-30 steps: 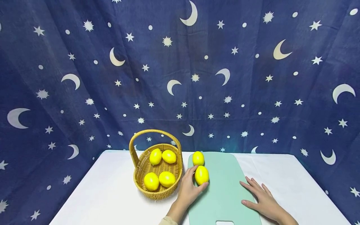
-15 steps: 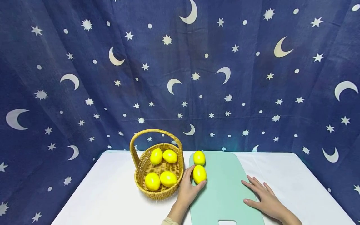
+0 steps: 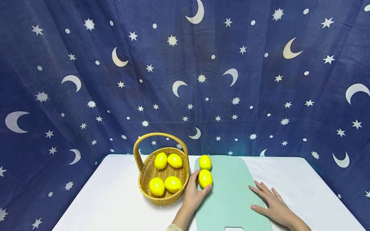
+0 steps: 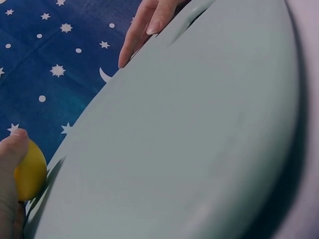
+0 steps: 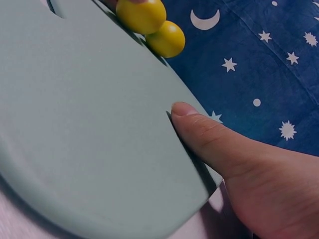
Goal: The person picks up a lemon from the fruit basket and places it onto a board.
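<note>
My left hand (image 3: 193, 195) holds a yellow lemon (image 3: 205, 178) between thumb and fingers, low over or on the pale green cutting board (image 3: 231, 189). Just behind it, on the board's far left part, sits another lemon (image 3: 205, 162). In the right wrist view the held lemon (image 5: 142, 15) and the far lemon (image 5: 168, 40) appear to touch. The left wrist view shows the thumb against the lemon (image 4: 33, 172). My right hand (image 3: 273, 205) rests at the board's right edge with fingers spread, its thumb on the board; it holds nothing.
Left of the board stands a wicker basket (image 3: 162, 201) with a tall arched handle (image 3: 160, 134) and several lemons inside. The white-covered table (image 3: 115, 192) ends at a dark blue curtain (image 3: 95, 134) printed with moons and stars. The board has a handle slot (image 3: 234, 229) at its near end.
My left hand has shifted the near lemon slightly left, so it now lines up with the far one. Over the last half second hardly anything moved. The right hand stays in place.
</note>
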The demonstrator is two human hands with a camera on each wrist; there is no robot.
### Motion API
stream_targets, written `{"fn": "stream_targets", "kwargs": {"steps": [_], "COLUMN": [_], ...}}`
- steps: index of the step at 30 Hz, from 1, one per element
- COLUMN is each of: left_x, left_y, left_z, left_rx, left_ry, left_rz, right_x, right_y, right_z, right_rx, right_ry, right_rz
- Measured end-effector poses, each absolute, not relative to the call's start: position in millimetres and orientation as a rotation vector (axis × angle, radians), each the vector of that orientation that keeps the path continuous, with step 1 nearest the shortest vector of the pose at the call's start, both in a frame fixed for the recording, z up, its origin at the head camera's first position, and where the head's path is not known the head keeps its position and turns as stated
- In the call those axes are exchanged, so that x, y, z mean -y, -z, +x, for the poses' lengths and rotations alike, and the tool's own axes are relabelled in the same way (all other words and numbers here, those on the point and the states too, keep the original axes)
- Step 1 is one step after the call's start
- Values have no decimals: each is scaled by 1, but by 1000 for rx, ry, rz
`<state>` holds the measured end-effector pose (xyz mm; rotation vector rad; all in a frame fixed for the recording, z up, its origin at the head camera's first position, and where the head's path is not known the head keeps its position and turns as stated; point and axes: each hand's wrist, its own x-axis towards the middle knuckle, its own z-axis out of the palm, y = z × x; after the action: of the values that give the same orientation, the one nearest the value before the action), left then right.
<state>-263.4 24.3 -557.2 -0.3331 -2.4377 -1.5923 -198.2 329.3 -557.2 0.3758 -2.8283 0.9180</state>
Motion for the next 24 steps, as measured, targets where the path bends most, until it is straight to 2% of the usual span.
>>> {"fn": "stream_targets", "kwargs": {"steps": [24], "left_x": [-24], "left_y": [557], "left_z": [-265], "left_rx": [2448], "left_ry": [1607], "left_rz": [-327], "right_x": [-329], "right_y": [558], "right_z": [-198], "right_rx": [2813], "right_ry": [-896], "right_rz": [387]}}
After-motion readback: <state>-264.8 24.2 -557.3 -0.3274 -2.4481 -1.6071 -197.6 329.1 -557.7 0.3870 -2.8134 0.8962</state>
